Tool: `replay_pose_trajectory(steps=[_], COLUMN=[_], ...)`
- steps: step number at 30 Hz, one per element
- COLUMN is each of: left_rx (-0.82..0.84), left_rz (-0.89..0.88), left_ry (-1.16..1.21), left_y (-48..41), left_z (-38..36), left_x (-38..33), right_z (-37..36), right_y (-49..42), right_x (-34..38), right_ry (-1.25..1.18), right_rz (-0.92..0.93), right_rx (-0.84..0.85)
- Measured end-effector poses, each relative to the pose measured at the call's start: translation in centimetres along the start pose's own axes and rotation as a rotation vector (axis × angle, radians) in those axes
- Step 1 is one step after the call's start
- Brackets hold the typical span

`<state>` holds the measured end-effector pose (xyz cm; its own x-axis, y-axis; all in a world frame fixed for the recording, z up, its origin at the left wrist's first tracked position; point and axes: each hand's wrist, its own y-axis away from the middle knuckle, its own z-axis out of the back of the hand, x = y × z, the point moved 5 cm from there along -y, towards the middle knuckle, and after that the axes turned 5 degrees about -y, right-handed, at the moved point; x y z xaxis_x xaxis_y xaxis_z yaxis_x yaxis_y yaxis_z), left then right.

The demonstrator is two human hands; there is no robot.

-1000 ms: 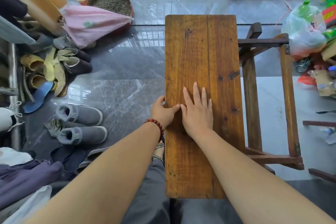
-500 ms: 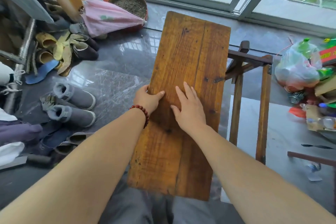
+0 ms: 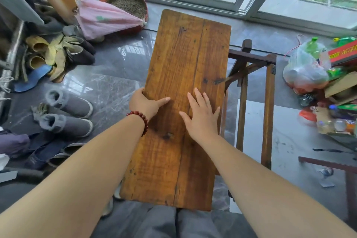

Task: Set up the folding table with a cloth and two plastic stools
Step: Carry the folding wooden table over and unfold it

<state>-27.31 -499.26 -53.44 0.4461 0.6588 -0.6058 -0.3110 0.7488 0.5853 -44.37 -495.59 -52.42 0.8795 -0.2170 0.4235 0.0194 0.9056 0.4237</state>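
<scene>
Left hand (image 3: 147, 104) clamps the wooden tabletop's (image 3: 185, 91) edge; right hand (image 3: 201, 119) lies flat, fingers spread. Tabletop could tip rightward onto the folded legs (image 3: 251, 91).

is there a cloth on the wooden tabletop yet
No, the wooden tabletop is bare; only the left hand and right hand rest on it.

A grey marbled tile floor (image 3: 108, 91) carries everything here. On its left lie grey slippers (image 3: 68, 114), yellowish shoes (image 3: 48, 52), a blue insole (image 3: 31, 80) and dark shoes (image 3: 48, 155). A pink bag (image 3: 104, 18) rests by a round basin of grain (image 3: 129, 5) near the sliding door. To the right stand a dark wooden frame (image 3: 253, 91), a clear plastic bag of bottles (image 3: 304, 67) and loose packaging (image 3: 336, 106)
</scene>
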Motion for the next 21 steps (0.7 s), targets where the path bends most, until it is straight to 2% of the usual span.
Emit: replay_pose_trajectory(steps=[4,7,11,15,21], left_rx=[-0.004,0.012,0.031,0.018,0.027], left_rz=[-0.012,0.006,0.017,0.021,0.009], left_ry=[-0.074,-0.074,-0.065,-0.094,-0.129], left_y=[0.2,0.2,0.3,0.2,0.3], left_z=[0.0,0.1,0.0,0.0,-0.1], left_x=[-0.3,-0.2,-0.3,-0.2,-0.3], right_z=[0.5,1.4,1.9,0.0,-1.1], right_y=[0.0,0.2,0.9,1.7,1.5], right_x=[-0.5,-2.2,-4.9,-6.8,-7.6], right_ry=[-0.085,-0.144,-0.476,-0.772,-0.930], right_rz=[-0.031,-0.143,-0.384,-0.640,-0.749], right_rx=[-0.066,-0.184,-0.272,-0.056,0.090])
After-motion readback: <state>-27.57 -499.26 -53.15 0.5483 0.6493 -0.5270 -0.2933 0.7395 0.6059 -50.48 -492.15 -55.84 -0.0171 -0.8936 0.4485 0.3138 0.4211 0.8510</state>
